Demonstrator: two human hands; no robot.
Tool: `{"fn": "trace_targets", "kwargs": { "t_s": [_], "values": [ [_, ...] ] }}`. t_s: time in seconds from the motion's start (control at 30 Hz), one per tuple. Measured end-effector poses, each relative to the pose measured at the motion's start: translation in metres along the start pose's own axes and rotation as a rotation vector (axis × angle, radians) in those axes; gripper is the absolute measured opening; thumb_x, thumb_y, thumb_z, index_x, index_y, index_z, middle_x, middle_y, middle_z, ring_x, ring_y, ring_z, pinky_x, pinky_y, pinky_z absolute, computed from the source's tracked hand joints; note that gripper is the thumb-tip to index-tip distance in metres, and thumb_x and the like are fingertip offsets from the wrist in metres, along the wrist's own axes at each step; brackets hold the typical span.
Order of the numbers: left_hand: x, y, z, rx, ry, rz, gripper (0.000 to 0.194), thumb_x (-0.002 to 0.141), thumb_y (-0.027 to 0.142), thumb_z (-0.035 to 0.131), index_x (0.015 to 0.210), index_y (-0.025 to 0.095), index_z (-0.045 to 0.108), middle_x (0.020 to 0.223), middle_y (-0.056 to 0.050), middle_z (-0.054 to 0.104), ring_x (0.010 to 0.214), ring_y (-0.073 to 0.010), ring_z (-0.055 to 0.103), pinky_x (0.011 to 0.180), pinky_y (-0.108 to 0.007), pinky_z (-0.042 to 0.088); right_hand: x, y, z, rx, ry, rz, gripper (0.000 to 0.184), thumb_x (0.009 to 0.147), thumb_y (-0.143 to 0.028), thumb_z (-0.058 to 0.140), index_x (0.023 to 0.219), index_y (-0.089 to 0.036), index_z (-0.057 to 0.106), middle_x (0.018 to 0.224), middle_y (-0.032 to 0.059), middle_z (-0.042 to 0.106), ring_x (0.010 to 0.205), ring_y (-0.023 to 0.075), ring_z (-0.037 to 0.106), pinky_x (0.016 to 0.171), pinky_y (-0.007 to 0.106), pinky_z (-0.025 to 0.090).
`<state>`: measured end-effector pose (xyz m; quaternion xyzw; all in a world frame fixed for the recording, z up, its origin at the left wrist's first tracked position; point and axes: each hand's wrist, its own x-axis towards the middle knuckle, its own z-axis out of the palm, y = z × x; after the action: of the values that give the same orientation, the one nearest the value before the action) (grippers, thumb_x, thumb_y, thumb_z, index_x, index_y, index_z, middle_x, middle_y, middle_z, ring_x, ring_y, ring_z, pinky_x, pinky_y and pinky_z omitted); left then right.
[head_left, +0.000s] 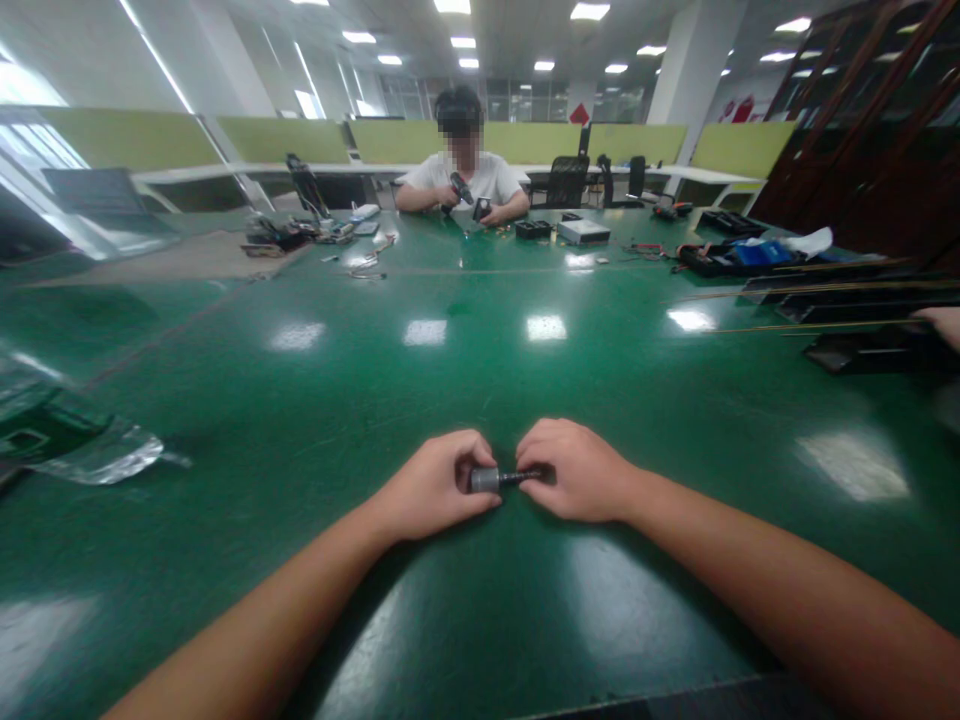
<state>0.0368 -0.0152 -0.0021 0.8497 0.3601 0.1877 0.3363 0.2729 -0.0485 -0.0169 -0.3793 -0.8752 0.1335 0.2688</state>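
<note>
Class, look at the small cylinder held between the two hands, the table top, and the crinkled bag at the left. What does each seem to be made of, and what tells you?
Cylinder: likely metal, dull grey sheen, with a darker rod sticking out towards the right hand.
Table: a hard, glossy green top, maybe laminate or coating; it mirrors the ceiling lights.
Bag: seemingly thin silvery plastic film, wrinkled and shiny.

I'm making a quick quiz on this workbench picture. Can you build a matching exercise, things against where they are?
Things:
1. small grey metal cylinder with a dark shaft
2. crumpled clear plastic bag
3. flat white rectangular box
4. long thin brass-coloured rods

Places:
A. far side of the green table, to the right of the seated person in white
B. left edge of the table
C. between the left hand and right hand
D. right side, lying across dark cases

Pairs: 1-C, 2-B, 3-A, 4-D
</note>
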Motion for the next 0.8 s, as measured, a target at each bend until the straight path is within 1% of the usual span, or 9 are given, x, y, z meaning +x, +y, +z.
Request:
{"fn": "trace_targets", "kwargs": {
  "t_s": [0.27, 0.67, 0.8],
  "values": [
    [0.0002, -0.0013, 0.0001, 0.005, -0.003, 0.013, 0.021, 0.071, 0.021, 0.077, 0.087, 0.017, 0.063, 0.085, -0.002, 0.065, 0.072, -0.0164, 0.059, 0.064, -0.026, 0.045, -0.0009, 0.0017, -0.0023, 0.003, -0.008, 0.018, 0.006, 0.080, -0.020, 0.070, 0.085, -0.019, 0.073, 0.093, 0.0045, 0.075, 0.093, 0.0208, 0.066, 0.088, 0.036, 0.049],
    [-0.0005, -0.0047, -0.0003, 0.012, -0.011, 0.014, 0.022, 0.073, 0.021, 0.076, 0.089, 0.016, 0.063, 0.087, -0.002, 0.064, 0.072, -0.0162, 0.059, 0.065, -0.026, 0.045, -0.0008, 0.0019, -0.0080, -0.031, -0.030, 0.038, 0.004, 0.079, -0.020, 0.070, 0.081, -0.019, 0.073, 0.092, 0.0035, 0.075, 0.092, 0.0207, 0.066, 0.085, 0.035, 0.048],
    [-0.0005, -0.0058, -0.0011, 0.022, -0.009, 0.008, 0.021, 0.073, 0.021, 0.076, 0.088, 0.017, 0.062, 0.084, -0.001, 0.063, 0.071, -0.0156, 0.058, 0.064, -0.025, 0.044, -0.0009, 0.0037, -0.0096, -0.034, -0.048, 0.048, 0.004, 0.079, -0.021, 0.070, 0.082, -0.019, 0.073, 0.092, 0.0038, 0.075, 0.092, 0.0205, 0.066, 0.085, 0.034, 0.048]
  ]
}}
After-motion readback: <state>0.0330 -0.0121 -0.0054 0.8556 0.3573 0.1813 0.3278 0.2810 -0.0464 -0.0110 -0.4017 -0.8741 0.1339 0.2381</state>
